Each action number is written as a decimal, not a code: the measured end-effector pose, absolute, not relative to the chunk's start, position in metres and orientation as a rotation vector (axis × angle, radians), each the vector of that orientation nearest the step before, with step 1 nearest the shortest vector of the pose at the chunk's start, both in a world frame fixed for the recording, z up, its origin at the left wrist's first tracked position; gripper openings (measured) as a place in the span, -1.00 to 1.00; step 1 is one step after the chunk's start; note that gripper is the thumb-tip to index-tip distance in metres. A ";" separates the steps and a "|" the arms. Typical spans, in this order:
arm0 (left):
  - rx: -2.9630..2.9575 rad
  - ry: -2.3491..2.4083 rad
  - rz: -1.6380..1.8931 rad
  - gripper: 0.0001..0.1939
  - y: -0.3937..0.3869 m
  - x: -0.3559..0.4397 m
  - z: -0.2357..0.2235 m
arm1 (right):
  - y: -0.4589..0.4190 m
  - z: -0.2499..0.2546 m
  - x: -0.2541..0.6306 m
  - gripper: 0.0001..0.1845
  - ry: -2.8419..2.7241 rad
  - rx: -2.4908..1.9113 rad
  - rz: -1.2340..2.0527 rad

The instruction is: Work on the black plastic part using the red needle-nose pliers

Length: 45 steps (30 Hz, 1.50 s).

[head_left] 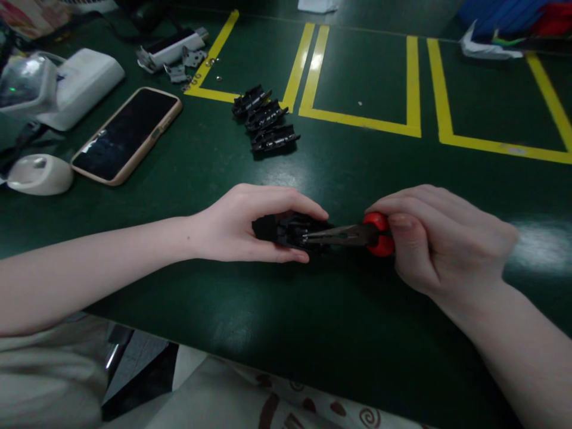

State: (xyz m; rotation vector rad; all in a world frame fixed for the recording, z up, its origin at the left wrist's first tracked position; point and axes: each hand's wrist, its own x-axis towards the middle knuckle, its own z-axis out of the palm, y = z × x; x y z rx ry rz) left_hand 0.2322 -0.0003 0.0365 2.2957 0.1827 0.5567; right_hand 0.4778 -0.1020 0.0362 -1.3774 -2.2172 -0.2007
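My left hand (259, 223) is closed round a black plastic part (292, 229), thumb along one side and fingers along the other, low over the green tabletop. In my right hand (447, 238) are pliers (342, 236) with long narrow jaws and red handles, gripped in the fist. The jaws point left, and their tips meet the black part between the fingers of my left hand. Whether the tips pinch something small there I cannot tell. Beyond my hands, several similar black plastic parts (268, 116) lie in a row.
A phone (129, 134), a white mouse (40, 174) and a white device (84, 86) are at the left. Small metal brackets (185, 65) and rings lie at the back left. Yellow tape (360, 121) marks boxes on the green table (214, 310). Blue and red items (504, 21) stand back right.
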 end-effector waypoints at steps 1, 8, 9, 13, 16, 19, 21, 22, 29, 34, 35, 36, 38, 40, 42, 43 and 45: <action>2.293 0.187 0.554 -0.60 0.000 0.232 0.036 | -0.102 0.036 0.478 -0.83 -2.215 -1.380 -0.208; 2.303 0.213 0.540 -0.58 -0.001 0.232 0.036 | -0.102 0.036 0.479 -0.83 -2.232 -1.360 -0.218; 2.302 0.207 0.545 -0.58 -0.001 0.232 0.036 | -0.101 0.036 0.479 -0.83 -2.232 -1.347 -0.224; 2.299 0.188 0.565 -0.58 -0.001 0.231 0.037 | -0.098 0.034 0.482 -0.84 -2.220 -1.276 -0.272; 2.301 0.198 0.564 -0.58 -0.001 0.231 0.037 | -0.097 0.033 0.483 -0.84 -2.203 -1.255 -0.298; 2.290 0.189 0.569 -0.59 -0.001 0.232 0.037 | -0.096 0.034 0.483 -0.83 -2.211 -1.235 -0.311; 2.282 0.175 0.567 -0.58 0.000 0.232 0.036 | -0.097 0.034 0.483 -0.85 -2.217 -1.237 -0.308; 2.278 0.175 0.563 -0.59 0.000 0.232 0.036 | -0.097 0.034 0.483 -0.85 -2.218 -1.242 -0.306; 2.287 0.171 0.517 -0.59 0.000 0.232 0.035 | -0.098 0.034 0.480 -0.82 -2.238 -1.310 -0.242; 2.299 0.183 0.562 -0.58 -0.001 0.231 0.037 | -0.097 0.036 0.482 -0.83 -2.239 -1.241 -0.298; 2.300 0.182 0.565 -0.58 -0.001 0.231 0.037 | -0.097 0.036 0.482 -0.83 -2.242 -1.243 -0.302; 2.299 0.181 0.562 -0.58 -0.001 0.231 0.037 | -0.097 0.036 0.483 -0.83 -2.240 -1.247 -0.303; 2.288 0.174 0.556 -0.60 -0.001 0.231 0.036 | -0.097 0.036 0.483 -0.83 -2.234 -1.255 -0.294; 2.274 0.175 0.546 -0.61 -0.001 0.232 0.036 | -0.097 0.036 0.483 -0.83 -2.233 -1.253 -0.277; 2.270 0.176 0.541 -0.60 -0.001 0.232 0.036 | -0.097 0.035 0.483 -0.83 -2.236 -1.254 -0.269; 2.271 0.174 0.535 -0.60 -0.001 0.232 0.036 | -0.097 0.035 0.483 -0.83 -2.236 -1.253 -0.264; 2.272 0.162 0.525 -0.60 -0.001 0.233 0.036 | -0.097 0.035 0.482 -0.83 -2.239 -1.269 -0.252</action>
